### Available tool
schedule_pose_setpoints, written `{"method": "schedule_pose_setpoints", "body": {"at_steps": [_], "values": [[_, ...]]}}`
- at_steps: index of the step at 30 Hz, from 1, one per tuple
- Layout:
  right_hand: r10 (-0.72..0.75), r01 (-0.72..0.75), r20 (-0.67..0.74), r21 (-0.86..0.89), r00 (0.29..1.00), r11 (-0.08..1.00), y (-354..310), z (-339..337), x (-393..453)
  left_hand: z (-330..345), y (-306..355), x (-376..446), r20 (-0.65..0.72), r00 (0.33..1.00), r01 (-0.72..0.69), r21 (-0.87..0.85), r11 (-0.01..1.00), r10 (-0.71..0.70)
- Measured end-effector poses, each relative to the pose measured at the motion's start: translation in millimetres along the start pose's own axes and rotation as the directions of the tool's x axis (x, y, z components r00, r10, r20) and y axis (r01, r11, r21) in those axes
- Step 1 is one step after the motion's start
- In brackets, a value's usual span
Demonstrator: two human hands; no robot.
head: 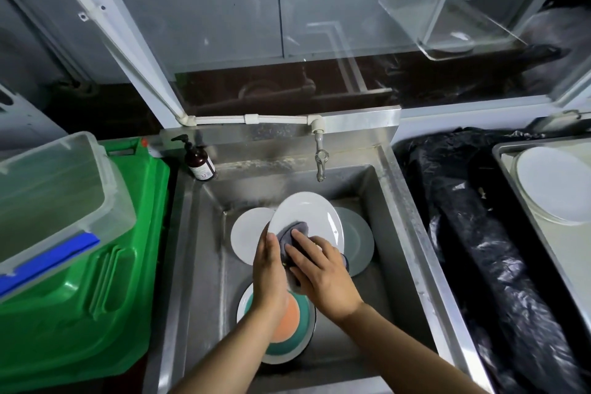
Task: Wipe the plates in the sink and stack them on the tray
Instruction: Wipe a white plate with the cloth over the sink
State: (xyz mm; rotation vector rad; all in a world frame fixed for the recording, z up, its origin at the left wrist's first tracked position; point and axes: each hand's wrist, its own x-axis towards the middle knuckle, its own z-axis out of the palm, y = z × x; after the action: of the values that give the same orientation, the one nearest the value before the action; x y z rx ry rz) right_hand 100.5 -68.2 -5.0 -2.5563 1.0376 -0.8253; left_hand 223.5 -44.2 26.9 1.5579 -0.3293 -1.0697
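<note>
Head view: the left hand grips the plate tilted above the sink; the right hand presses a cloth on it. The tray, far right, is nearer the right hand.

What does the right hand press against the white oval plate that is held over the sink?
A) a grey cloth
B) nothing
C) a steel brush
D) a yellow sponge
A: the right hand presses a crumpled grey cloth against the white oval plate, which the left hand holds.
</note>
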Motion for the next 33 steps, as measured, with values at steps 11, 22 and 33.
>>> {"method": "schedule_pose_setpoints", "body": {"at_steps": [11,22,33], "values": [[0.397,-0.391,-0.089,0.073,0.913,0.917,-9,16,32,-9,-2,-3,-0.012,1.000,0.018,0.040,0.999,-0.018],[0.570,-0.572,-0.052,-0.016,0.820,0.820,31,17,29,-15,-3,-2,0.033,0.999,0.041,0.026,0.999,-0.042],[0.316,-0.316,-0.040,0.008,0.948,0.949,14,21,-2,-18,-4,14,0.010,0.997,0.073,-0.015,0.997,-0.072]]}}
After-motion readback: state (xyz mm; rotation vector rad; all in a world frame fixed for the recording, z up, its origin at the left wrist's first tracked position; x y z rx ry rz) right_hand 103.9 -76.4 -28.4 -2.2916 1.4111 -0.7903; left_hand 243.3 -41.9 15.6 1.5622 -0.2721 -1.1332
